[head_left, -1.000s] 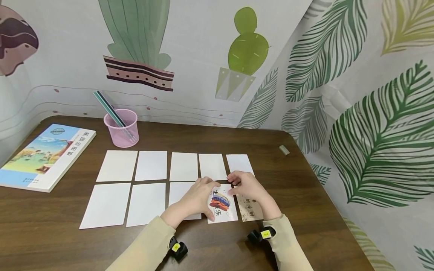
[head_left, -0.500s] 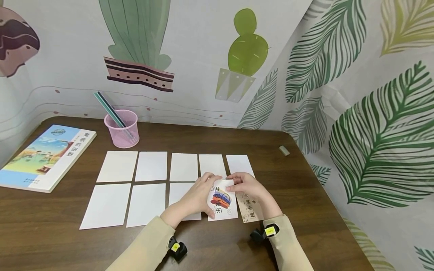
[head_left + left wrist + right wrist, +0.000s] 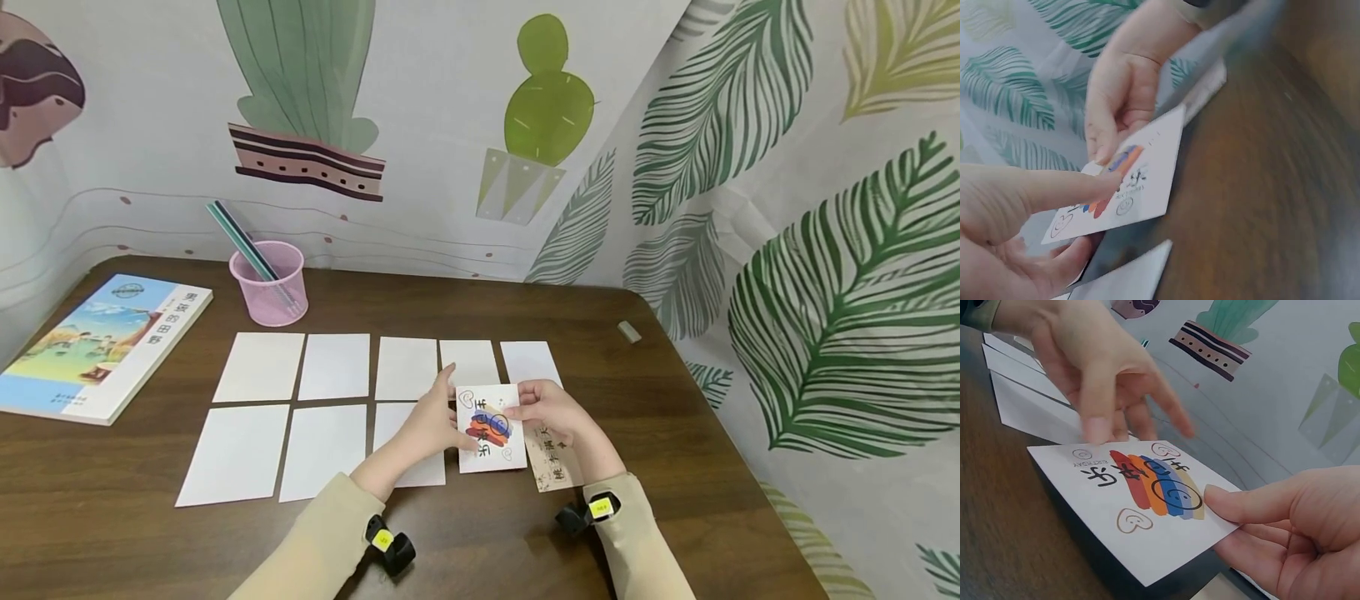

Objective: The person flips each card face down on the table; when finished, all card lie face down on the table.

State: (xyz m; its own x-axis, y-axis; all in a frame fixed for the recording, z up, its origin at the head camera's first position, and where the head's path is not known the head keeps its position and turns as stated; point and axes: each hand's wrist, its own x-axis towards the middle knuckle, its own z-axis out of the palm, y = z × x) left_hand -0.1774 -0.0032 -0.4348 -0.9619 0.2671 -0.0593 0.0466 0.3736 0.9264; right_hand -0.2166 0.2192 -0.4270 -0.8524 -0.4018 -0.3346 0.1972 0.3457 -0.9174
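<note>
A white greeting card (image 3: 491,458) with coloured stripes, hearts and dark characters is raised off the table, tilted. My right hand (image 3: 555,408) pinches its right edge, thumb on the printed face and fingers underneath, as the right wrist view shows. At the opposite edge, my left hand (image 3: 427,421) is spread, its thumb (image 3: 1096,422) right at the card's edge and its other fingers held apart behind it. Below my right hand lies a beige card (image 3: 553,462) with dark characters, partly covered by that hand.
Blank white cards lie in two rows, among them a front-left one (image 3: 232,458) and a back-right one (image 3: 528,358). Behind them stand a pink mesh pen cup (image 3: 273,304) with pencils and, at left, a book (image 3: 105,350). An eraser (image 3: 628,332) lies near the right edge.
The striped card has come up off the table, now pinched by my right hand. My left hand has loosened from its left side, and its index finger has straightened upward.
</note>
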